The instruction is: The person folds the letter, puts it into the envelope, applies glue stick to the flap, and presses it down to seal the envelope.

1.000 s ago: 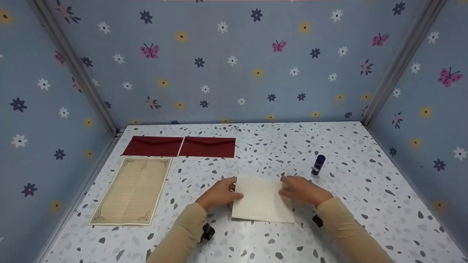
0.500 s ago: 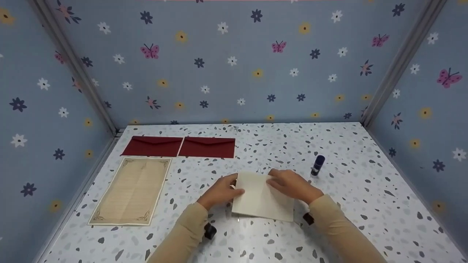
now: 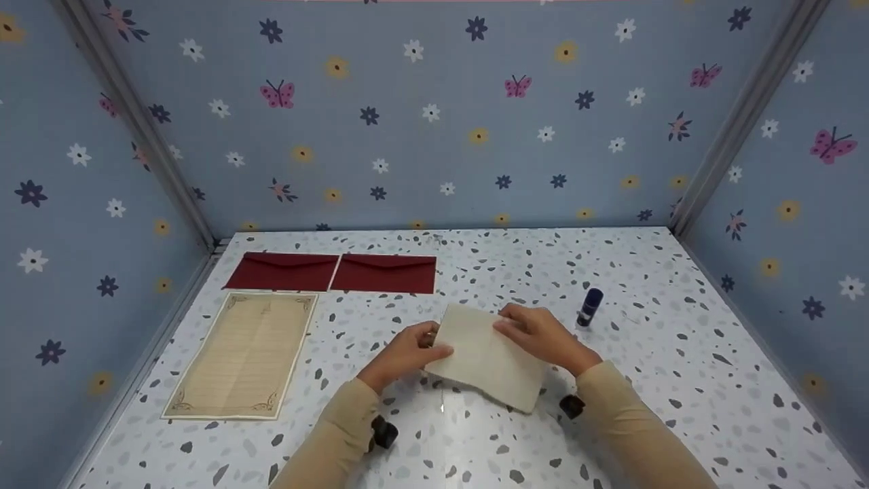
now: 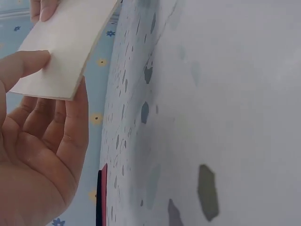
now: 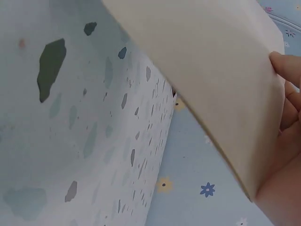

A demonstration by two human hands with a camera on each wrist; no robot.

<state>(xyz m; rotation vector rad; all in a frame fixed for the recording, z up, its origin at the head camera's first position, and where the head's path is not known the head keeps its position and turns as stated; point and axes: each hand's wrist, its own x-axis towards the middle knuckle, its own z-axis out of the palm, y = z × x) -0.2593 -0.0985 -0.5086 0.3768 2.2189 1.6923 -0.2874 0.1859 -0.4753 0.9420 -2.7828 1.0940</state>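
The wide speckled surface (image 3: 645, 407) carries several things. On its left side lies a bordered sheet (image 3: 241, 356), and beyond it two red envelopes (image 3: 282, 273), side by side. Over the near middle, a cream paper (image 3: 482, 363) is held tilted: the left hand (image 3: 404, 353) pinches its left edge, the right hand (image 3: 543, 336) its far edge. Farther right is a blue tube (image 3: 590, 308).

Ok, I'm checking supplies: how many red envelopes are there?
2: the left envelope, just beyond the lined sheet, and the right envelope beside it. Any stacked underneath would be hidden.
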